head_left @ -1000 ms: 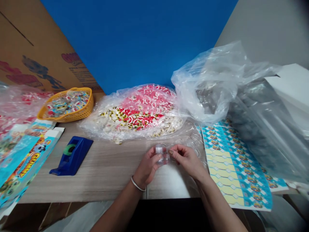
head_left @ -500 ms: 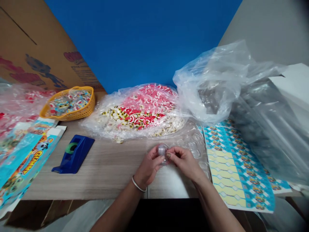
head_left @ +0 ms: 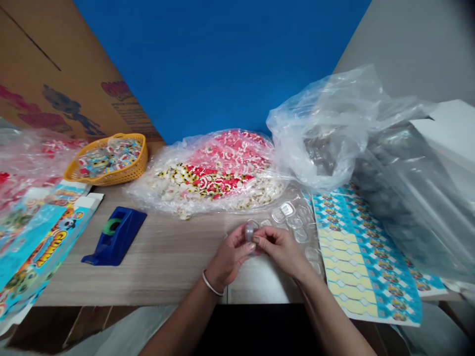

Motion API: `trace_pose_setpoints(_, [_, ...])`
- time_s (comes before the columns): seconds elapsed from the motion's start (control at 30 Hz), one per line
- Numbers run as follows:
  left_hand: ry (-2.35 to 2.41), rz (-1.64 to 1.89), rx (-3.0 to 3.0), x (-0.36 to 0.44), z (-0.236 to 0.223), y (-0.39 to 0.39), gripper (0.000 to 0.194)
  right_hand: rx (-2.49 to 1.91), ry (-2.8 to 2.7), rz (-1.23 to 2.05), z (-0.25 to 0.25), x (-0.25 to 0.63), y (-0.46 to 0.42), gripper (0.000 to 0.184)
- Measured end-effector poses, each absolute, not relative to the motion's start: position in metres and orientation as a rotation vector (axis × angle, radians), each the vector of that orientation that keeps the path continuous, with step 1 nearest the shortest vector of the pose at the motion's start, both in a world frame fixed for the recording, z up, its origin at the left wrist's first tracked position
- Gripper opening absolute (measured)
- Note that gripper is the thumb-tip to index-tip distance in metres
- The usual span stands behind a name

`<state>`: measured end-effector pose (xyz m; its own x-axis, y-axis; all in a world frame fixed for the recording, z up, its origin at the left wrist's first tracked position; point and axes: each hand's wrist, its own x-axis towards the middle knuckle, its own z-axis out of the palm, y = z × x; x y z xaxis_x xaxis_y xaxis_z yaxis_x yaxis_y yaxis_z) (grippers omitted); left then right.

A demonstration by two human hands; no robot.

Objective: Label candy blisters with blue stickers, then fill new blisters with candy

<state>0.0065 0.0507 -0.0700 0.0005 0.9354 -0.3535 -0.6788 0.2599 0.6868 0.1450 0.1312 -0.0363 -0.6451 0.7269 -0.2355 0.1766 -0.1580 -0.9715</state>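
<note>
A small clear plastic container [head_left: 250, 231] is held between both hands above the front of the wooden table. My left hand [head_left: 232, 254] is closed round its left side, thumb across the near face. From the right, my right hand [head_left: 280, 247] pinches its edge with thumb and forefinger. What is inside the container, if anything, is too small to make out. Just right of my right hand lie several clear moulded plastic shells [head_left: 297, 222]. Behind the hands rests a clear bag [head_left: 218, 173] full of small red, white and yellow pieces.
At the left stand a blue tape dispenser [head_left: 117, 235], a yellow basket [head_left: 128, 170] of small packets and printed cartons [head_left: 48, 247]. Printed label sheets [head_left: 352, 267] lie at the right, partly under a large clear bag [head_left: 419, 198]. A blue panel [head_left: 222, 64] closes the back.
My fingers have shifted slightly on the container, which appears turned a little, with more of it covered. The view has moved slightly; the things on the table stay put.
</note>
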Motion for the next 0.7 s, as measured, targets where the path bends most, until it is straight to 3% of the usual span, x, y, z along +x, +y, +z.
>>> trace_pose_setpoints(0.23, [0.883,1.318,0.299,0.000,-0.067,0.046,0.041,-1.098,-1.770,1.656,-0.035,0.157,0.139,0.034])
trace_pose_setpoints(0.43, [0.952,1.290,0.309,0.002,-0.066,0.044,0.048,-1.438,-1.804,1.029,-0.036,0.171,0.156,0.035])
trace_pose_setpoints(0.5, [0.939,1.285,0.326,0.004,-0.066,0.045,0.052,-1.347,-1.831,1.231,-0.037,0.165,0.150,0.033])
trace_pose_setpoints(0.6, [0.916,1.283,0.355,0.007,-0.066,0.046,0.054,-1.058,-1.731,1.801,-0.038,0.152,0.135,0.031])
trace_pose_setpoints(0.7, [0.875,1.279,0.363,0.007,-0.065,0.047,0.049,-0.983,-1.615,1.977,-0.038,0.146,0.126,0.029])
